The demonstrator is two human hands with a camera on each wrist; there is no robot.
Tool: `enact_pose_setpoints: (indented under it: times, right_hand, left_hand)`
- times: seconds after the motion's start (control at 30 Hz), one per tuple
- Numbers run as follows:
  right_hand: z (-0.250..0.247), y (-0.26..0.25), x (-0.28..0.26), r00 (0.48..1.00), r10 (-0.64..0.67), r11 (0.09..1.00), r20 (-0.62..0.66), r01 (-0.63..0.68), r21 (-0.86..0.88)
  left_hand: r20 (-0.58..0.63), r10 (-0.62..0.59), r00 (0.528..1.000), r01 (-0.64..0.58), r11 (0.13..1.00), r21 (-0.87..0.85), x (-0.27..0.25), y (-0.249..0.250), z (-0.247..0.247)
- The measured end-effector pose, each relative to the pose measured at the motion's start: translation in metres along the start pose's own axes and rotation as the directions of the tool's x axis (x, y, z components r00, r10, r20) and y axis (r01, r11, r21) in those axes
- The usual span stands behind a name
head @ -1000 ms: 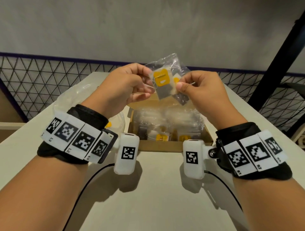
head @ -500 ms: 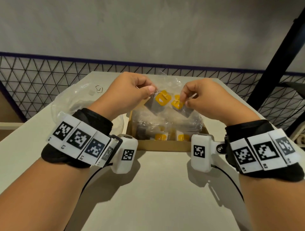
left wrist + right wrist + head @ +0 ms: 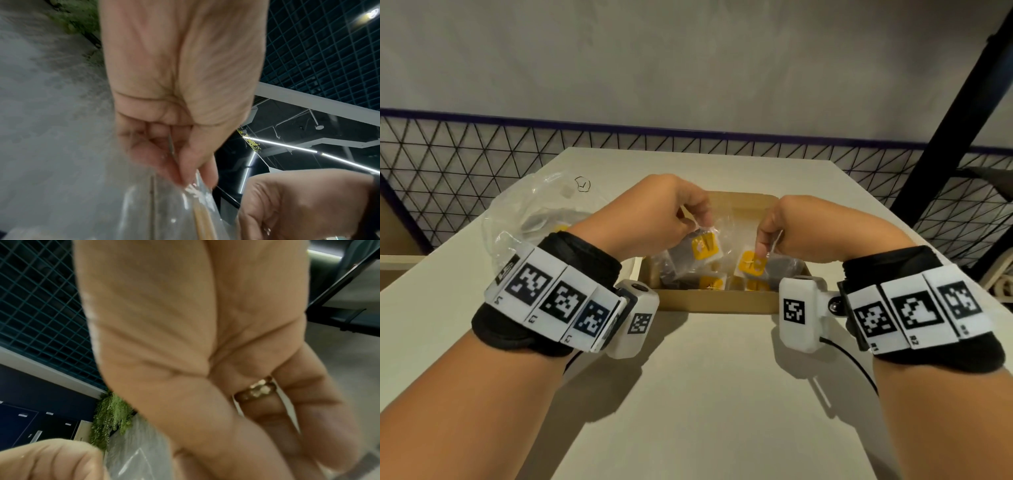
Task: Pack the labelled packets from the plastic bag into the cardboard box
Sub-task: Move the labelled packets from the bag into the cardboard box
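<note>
Hanging over the open cardboard box point(image 3: 717, 301), two clear packets are pinched by their top edges. The left packet point(image 3: 703, 247), yellow-labelled, is gripped between thumb and fingertips of the left hand point(image 3: 654, 219); the pinch on clear film is confirmed in the left wrist view. The right packet point(image 3: 753, 265), also yellow-labelled, is pinched by the right hand point(image 3: 794, 229), fingers curled downward; a gold ring point(image 3: 256, 390) is seen on one finger. Both packets sit low, at or just within the box mouth. More yellow-labelled packets point(image 3: 710, 283) are lying inside. The crumpled plastic bag point(image 3: 530, 212) is seen left of the box on the pale table point(image 3: 705, 394).
</note>
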State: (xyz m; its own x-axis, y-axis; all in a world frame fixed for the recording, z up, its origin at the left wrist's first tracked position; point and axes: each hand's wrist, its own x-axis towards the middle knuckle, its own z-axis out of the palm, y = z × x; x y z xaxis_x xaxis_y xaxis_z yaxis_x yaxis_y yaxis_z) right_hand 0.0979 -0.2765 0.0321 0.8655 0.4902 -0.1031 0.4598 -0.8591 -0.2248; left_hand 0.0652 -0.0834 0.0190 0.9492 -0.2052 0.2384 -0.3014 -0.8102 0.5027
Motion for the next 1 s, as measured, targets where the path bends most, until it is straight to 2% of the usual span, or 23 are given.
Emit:
enact_pose_setpoints:
  times: [0.17,0.27,0.37,0.5,0.63,0.8,0.9,1.0]
  right_hand:
    - [0.003,-0.001,0.001,0.998,0.054,0.999,0.018,-0.054,-0.009]
    - [0.005,-0.002,0.001,0.995,0.072,0.997,0.074,-0.069,-0.041]
    - [0.007,-0.002,0.001,0.990,0.090,0.995,0.112,-0.085,-0.045]
    - [0.006,-0.003,0.000,0.985,0.107,0.994,0.132,-0.104,-0.034]
    - [0.006,-0.005,0.000,0.978,0.123,0.989,0.168,-0.108,-0.100]
    - [0.008,-0.006,0.003,0.970,0.161,0.963,0.183,-0.115,-0.243]
    - [0.004,-0.006,0.003,0.975,0.176,0.969,0.135,-0.147,-0.199]
    - [0.002,-0.009,0.001,0.982,0.129,0.984,0.141,-0.110,-0.137]
  left_hand:
    - [0.085,0.015,0.996,-0.020,0.998,0.061,-0.001,0.002,0.005]
    - [0.169,-0.010,0.986,-0.009,0.994,0.113,-0.001,-0.001,0.008]
    - [0.297,-0.062,0.953,0.006,0.983,0.184,-0.001,-0.004,0.012]
    - [0.354,-0.143,0.924,0.031,0.952,0.304,-0.001,-0.005,0.011]
    - [0.430,-0.191,0.882,0.056,0.950,0.307,-0.002,-0.005,0.009]
    - [0.390,-0.191,0.901,0.062,0.946,0.318,-0.001,-0.006,0.011]
    - [0.351,-0.189,0.917,0.056,0.933,0.355,-0.002,-0.005,0.011]
    - [0.347,-0.166,0.923,0.051,0.947,0.316,-0.003,-0.001,0.009]
